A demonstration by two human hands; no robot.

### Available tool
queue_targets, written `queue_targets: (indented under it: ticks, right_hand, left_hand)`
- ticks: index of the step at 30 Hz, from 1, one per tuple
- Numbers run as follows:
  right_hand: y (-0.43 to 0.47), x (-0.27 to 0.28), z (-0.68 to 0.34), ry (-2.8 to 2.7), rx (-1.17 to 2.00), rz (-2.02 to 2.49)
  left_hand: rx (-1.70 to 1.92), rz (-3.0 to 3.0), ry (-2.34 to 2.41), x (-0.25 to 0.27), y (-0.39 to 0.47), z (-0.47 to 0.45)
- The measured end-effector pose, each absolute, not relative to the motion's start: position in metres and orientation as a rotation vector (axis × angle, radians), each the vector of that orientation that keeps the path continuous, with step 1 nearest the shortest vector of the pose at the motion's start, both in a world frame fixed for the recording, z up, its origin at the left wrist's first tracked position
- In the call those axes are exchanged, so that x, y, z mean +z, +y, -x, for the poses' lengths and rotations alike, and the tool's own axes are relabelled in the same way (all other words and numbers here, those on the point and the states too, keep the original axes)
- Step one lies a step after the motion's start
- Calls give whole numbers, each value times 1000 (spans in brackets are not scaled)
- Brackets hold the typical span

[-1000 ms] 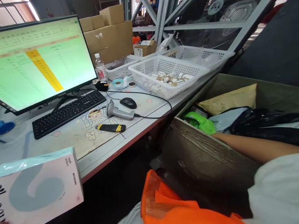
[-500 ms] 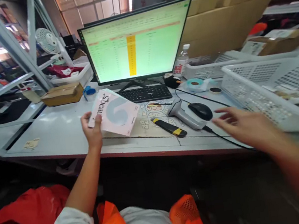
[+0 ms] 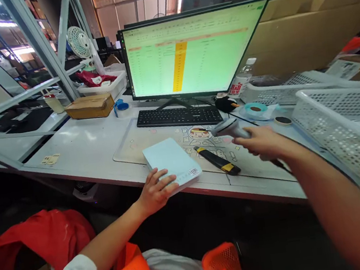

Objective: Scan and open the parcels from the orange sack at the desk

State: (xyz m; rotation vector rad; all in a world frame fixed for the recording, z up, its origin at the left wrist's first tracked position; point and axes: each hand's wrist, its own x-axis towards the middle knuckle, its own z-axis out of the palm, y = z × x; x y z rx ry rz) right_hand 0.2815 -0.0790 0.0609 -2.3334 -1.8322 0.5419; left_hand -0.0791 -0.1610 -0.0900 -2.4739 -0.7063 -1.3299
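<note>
My left hand (image 3: 158, 191) grips the near edge of a flat, pale blue box (image 3: 170, 158), its fingers lying over the top face and its thumb hidden. The box rests at the front of the desk mat, with a barcode near its right corner. My right hand (image 3: 262, 142) is closed round the handle of a grey barcode scanner (image 3: 227, 127), raised over the mat with its head pointing left. Between the box and the scanner lies a black and yellow utility knife (image 3: 218, 161).
Behind the mat (image 3: 128, 148) stand a keyboard (image 3: 177, 116) and a lit monitor (image 3: 186, 59). White plastic baskets (image 3: 339, 131) line the right side, near a tape roll (image 3: 255, 109) and a bottle (image 3: 242, 78). A brown carton (image 3: 90, 107) sits at the back left.
The box has come down from the air onto the mat and been turned over, its printed face no longer showing. My right hand has taken hold of the scanner and lifted it.
</note>
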Motion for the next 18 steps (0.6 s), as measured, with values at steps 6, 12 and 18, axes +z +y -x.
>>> queue_targets:
  ticks: [6,12,18]
  right_hand:
    - [-86,138,-277,-2168,1241,1870]
    - [-113,150,-255,-2351,1345,1903]
    - [-117,116,-271,-2114,1303,1888]
  left_hand:
    - [-1293,2485,-731,-100,-166,78]
    - [-1259,2583,-811,-112,-165,83]
    - [-1258,2544,-772,-91,-166,80]
